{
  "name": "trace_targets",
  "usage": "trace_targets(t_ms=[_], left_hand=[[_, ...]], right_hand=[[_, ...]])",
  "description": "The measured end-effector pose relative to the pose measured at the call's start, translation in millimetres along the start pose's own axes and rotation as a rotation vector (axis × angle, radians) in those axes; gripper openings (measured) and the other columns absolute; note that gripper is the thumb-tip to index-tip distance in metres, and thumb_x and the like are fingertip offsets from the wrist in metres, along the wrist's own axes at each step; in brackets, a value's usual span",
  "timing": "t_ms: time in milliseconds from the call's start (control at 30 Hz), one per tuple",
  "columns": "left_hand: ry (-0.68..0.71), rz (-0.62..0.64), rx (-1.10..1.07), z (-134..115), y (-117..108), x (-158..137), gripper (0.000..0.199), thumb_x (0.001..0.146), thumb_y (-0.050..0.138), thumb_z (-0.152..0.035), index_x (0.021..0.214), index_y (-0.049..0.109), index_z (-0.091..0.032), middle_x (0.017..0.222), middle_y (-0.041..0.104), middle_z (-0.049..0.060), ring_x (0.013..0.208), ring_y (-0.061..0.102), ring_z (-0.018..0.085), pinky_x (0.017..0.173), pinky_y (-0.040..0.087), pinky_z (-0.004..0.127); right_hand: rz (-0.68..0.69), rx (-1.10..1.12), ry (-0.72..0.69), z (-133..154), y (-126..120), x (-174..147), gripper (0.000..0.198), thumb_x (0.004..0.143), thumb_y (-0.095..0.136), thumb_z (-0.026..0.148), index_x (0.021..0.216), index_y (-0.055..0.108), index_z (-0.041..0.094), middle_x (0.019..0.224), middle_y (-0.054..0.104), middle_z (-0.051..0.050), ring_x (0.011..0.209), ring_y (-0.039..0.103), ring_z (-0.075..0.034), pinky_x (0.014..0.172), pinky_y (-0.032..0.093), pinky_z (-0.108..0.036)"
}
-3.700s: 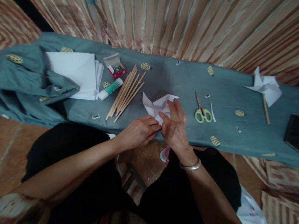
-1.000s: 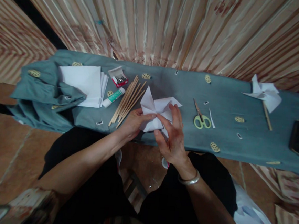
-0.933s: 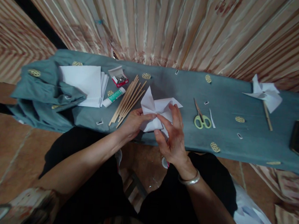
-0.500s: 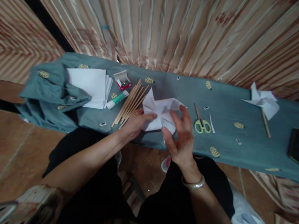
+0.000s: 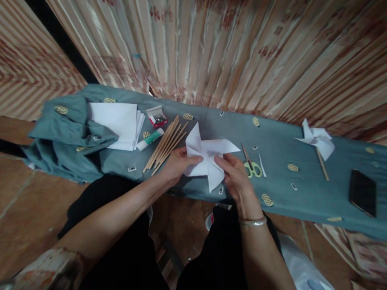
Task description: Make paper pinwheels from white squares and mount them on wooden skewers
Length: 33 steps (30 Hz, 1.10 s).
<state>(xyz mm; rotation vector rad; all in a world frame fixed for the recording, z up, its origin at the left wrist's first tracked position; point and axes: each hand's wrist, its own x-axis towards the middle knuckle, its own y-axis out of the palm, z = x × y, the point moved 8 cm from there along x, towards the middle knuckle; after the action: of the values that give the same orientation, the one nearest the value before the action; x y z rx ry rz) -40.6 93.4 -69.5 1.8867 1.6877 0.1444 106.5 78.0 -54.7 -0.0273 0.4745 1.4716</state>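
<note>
Both hands grip a folded white paper pinwheel [image 5: 207, 157] just above the near edge of the table, which is draped in a blue-grey cloth [image 5: 280, 147]: left hand [image 5: 177, 164] pinches its left side near the centre, right hand [image 5: 234, 177] pinches its right side. A bundle of wooden sticks [image 5: 165, 145], a glue stick [image 5: 150, 138] and a stack of white paper [image 5: 117, 119] lie to the left. Green-handled scissors [image 5: 250, 165] sit just right of the right hand; a finished pinwheel on a stick [image 5: 317, 141] and a black phone [image 5: 363, 192] lie well to the right.
</note>
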Motion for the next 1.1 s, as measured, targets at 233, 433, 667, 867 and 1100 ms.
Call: trace_targets(t_ms=[233,433,667,867,1100], left_hand=[[0.063,-0.031,0.077,-6.7,1.3,0.2,0.038,0.046,0.090,-0.027,0.076,0.073,-0.012,0.073,0.074,0.003,0.065,0.065,0.016,0.071,0.052,0.031],[0.085,-0.059,0.075,-6.9,-2.3,6.1,0.036,0.045,0.089,-0.027,0.075,0.073,-0.013,0.071,0.073,0.002,0.064,0.065,0.017,0.070,0.052,0.032],[0.107,-0.077,0.088,-8.8,-3.8,8.4,0.035,0.047,0.087,-0.026,0.076,0.072,-0.013,0.070,0.073,0.001,0.061,0.062,0.015,0.066,0.052,0.029],[0.153,-0.055,0.151,-10.7,-5.3,11.2,0.032,0.050,0.085,-0.026,0.076,0.071,-0.013,0.070,0.072,0.001,0.061,0.061,0.014,0.065,0.050,0.027],[0.152,-0.006,0.143,-13.5,-1.5,10.2,0.035,0.053,0.085,-0.027,0.081,0.072,-0.014,0.074,0.073,0.001,0.065,0.063,0.014,0.066,0.050,0.027]], right_hand=[[-0.032,-0.057,-0.097,-2.0,5.4,10.8,0.052,0.050,0.087,0.033,0.094,0.067,0.017,0.089,0.078,-0.005,0.082,0.073,-0.024,0.078,0.059,-0.037],[-0.121,-0.179,-0.238,7.8,6.9,10.7,0.044,0.055,0.082,0.031,0.094,0.066,0.017,0.094,0.077,-0.006,0.086,0.072,-0.024,0.083,0.058,-0.037],[-0.212,-0.388,-0.318,14.1,5.3,6.5,0.061,0.061,0.078,0.037,0.114,0.064,0.011,0.100,0.076,-0.011,0.092,0.072,-0.028,0.085,0.057,-0.040],[-0.218,-0.450,-0.316,10.7,4.3,7.9,0.062,0.064,0.077,0.038,0.118,0.064,0.011,0.098,0.076,-0.010,0.090,0.072,-0.028,0.085,0.057,-0.041],[-0.186,-0.403,-0.317,6.5,5.5,11.9,0.047,0.068,0.075,0.038,0.107,0.070,0.011,0.096,0.077,-0.009,0.088,0.072,-0.027,0.083,0.057,-0.038]])
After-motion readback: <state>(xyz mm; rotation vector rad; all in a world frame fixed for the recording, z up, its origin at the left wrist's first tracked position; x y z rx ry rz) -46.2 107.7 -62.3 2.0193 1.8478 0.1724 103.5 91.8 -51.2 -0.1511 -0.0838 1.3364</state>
